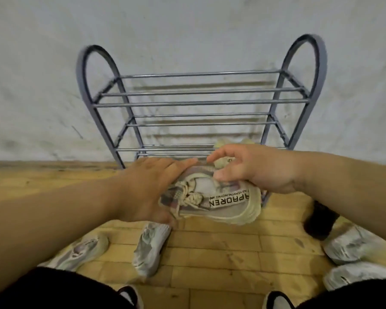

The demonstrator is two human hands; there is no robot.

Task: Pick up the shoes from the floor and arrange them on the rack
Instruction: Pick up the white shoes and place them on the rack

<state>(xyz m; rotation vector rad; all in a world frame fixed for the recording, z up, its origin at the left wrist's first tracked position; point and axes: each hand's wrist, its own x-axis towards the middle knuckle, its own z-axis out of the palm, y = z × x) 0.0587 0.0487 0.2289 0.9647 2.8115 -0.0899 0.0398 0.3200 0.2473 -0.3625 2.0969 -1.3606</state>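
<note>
A cream sneaker with a lettered side stripe is held in the air in front of the rack's lowest shelf. My left hand grips its toe end. My right hand pinches its heel collar from above. The grey metal shoe rack stands against the wall with three tiers of bars. Another cream shoe rests on the bottom tier, mostly hidden behind my right hand. On the floor lie a grey sneaker, a pale sneaker at the left, and two white-grey sneakers at the right.
A dark shoe lies by the rack's right foot. The floor is yellowish wood planks and the wall is pale. My own black-and-white shoes show at the bottom edge.
</note>
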